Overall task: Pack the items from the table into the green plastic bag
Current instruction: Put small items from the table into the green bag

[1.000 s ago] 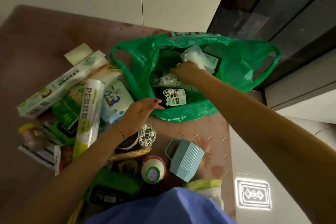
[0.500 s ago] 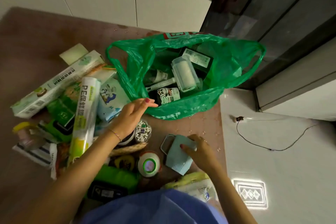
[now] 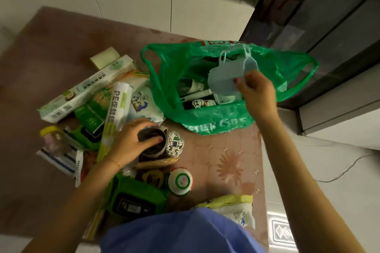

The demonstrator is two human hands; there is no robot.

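The green plastic bag (image 3: 218, 119) lies open at the far right of the table, with a panda-label bottle (image 3: 202, 103) and other items inside. My right hand (image 3: 257, 90) holds a pale blue ribbed holder (image 3: 224, 80) over the bag's mouth. My left hand (image 3: 131, 141) grips a dark round cup (image 3: 153, 146) in the pile of items on the left. Beside that cup stands a clear tub of cotton swabs (image 3: 174, 144).
On the pink table (image 3: 226, 160) lie a long white box (image 3: 86, 88), a cling-film roll (image 3: 117, 113), green wipe packs (image 3: 135, 201), a round white-and-green jar (image 3: 181, 181) and a yellow-topped pack (image 3: 232, 205). White floor and a dark cabinet are to the right.
My right hand lifted the blue holder from the table up over the bag's mouth. My left hand dropped from the bag's edge onto the dark cup.
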